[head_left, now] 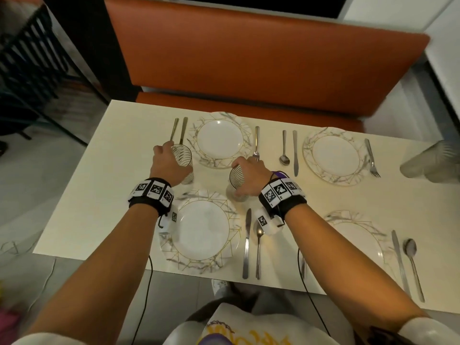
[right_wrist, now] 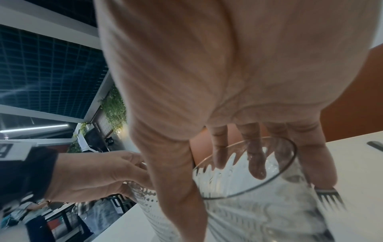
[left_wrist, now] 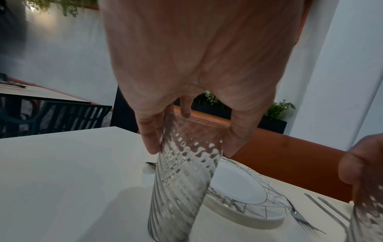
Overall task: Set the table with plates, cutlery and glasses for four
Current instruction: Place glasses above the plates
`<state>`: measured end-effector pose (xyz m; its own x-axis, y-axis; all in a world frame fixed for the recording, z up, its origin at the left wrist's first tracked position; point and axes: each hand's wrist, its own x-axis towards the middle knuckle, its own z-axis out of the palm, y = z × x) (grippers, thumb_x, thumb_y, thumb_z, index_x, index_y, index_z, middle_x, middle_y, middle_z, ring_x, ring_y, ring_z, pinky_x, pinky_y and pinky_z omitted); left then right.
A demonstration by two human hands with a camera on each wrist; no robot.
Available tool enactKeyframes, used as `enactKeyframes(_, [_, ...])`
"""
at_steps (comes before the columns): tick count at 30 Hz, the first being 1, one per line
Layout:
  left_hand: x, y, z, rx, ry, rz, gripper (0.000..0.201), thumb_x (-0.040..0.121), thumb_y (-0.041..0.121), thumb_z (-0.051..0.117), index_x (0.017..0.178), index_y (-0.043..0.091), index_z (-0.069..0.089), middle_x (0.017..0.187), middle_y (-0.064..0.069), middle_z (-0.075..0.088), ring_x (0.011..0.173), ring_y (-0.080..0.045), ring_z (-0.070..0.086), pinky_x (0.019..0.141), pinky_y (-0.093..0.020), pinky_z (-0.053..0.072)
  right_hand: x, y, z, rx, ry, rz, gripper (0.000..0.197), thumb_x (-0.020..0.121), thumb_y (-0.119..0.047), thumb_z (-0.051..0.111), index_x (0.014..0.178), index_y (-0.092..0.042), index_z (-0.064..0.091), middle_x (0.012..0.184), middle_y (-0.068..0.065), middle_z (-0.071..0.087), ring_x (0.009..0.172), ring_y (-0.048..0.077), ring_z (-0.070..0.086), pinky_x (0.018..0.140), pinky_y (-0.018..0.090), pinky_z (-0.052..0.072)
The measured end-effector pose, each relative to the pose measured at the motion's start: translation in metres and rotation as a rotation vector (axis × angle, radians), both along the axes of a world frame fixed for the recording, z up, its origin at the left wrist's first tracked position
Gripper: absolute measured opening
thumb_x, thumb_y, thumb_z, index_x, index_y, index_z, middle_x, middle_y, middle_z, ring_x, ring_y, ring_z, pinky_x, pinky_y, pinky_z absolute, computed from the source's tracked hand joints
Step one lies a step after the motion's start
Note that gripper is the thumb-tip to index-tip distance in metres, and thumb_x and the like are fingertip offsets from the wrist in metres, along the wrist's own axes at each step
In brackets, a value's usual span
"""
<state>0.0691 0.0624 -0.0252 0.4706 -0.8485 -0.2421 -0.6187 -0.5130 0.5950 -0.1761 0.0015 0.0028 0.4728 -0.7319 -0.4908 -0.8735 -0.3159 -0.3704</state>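
Each hand holds a clear ribbed glass over the white table (head_left: 82,195). My left hand (head_left: 165,161) grips one glass (head_left: 183,160) (left_wrist: 182,188) near its rim, just left of the far-left plate (head_left: 220,139). My right hand (head_left: 249,176) (right_wrist: 238,147) is wrapped round the second glass (head_left: 235,181) (right_wrist: 248,196), between the far-left plate and the near-left plate (head_left: 201,230). Two more marbled plates sit at far right (head_left: 334,155) and near right (head_left: 358,235). Knives, spoons and forks lie beside every plate.
An orange bench (head_left: 249,58) runs along the far side of the table. A stack of clear glasses (head_left: 430,163) lies at the right edge. A dark slatted chair (head_left: 32,61) stands at the far left. Cables hang from both wrists.
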Motion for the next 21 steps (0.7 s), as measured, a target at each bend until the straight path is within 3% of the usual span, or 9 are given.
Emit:
enactKeyframes(5, [0.001,-0.003,0.000,0.004,0.014,0.002,0.093,0.078,0.020,0.084,0.153,0.009,0.031,0.148,-0.019,0.032,0.133,-0.040,0.043,0.111,-0.050,0.043,-0.003,0.000,-0.003,-0.012,0.043,0.003,0.079,0.069,-0.032,0.083,0.135,-0.027,0.040,0.132,0.006,0.044,0.123,0.030,0.042,0.090,0.039,0.047])
enactKeyframes(9, [0.001,-0.004,0.003,0.022,0.013,0.009,0.098,0.078,0.021,0.086,0.155,0.007,0.028,0.149,-0.020,0.032,0.136,-0.041,0.041,0.113,-0.052,0.042,-0.006,0.002,-0.006,-0.011,0.028,-0.011,0.078,0.069,-0.034,0.082,0.134,-0.027,0.040,0.132,0.005,0.044,0.123,0.029,0.042,0.091,0.040,0.048])
enactKeyframes(16, [-0.008,-0.004,0.025,0.048,-0.231,-0.033,0.112,0.073,0.058,0.085,0.156,0.009,0.028,0.153,-0.022,0.032,0.139,-0.041,0.038,0.113,-0.057,0.036,-0.018,0.000,0.005,0.009,-0.054,-0.055,0.099,0.067,-0.054,0.083,0.148,-0.026,0.033,0.146,0.008,0.040,0.132,0.032,0.039,0.105,0.049,0.043])
enactKeyframes(18, [-0.017,-0.008,0.033,-0.018,-0.268,-0.061,0.109,0.074,0.062,0.082,0.155,0.009,0.032,0.153,-0.022,0.033,0.140,-0.041,0.036,0.113,-0.058,0.035,-0.029,-0.003,0.014,0.015,-0.128,-0.099,0.098,0.066,-0.061,0.082,0.147,-0.028,0.036,0.145,0.006,0.043,0.131,0.029,0.041,0.106,0.049,0.042])
enactKeyframes(21, [-0.042,-0.019,0.047,-0.116,-0.263,-0.125,0.099,0.077,0.059,0.080,0.152,0.011,0.038,0.151,-0.022,0.037,0.140,-0.041,0.035,0.113,-0.058,0.034,-0.056,-0.006,0.028,-0.002,-0.222,-0.152,0.091,0.067,-0.065,0.080,0.142,-0.029,0.044,0.136,0.002,0.050,0.126,0.023,0.047,0.103,0.041,0.043])
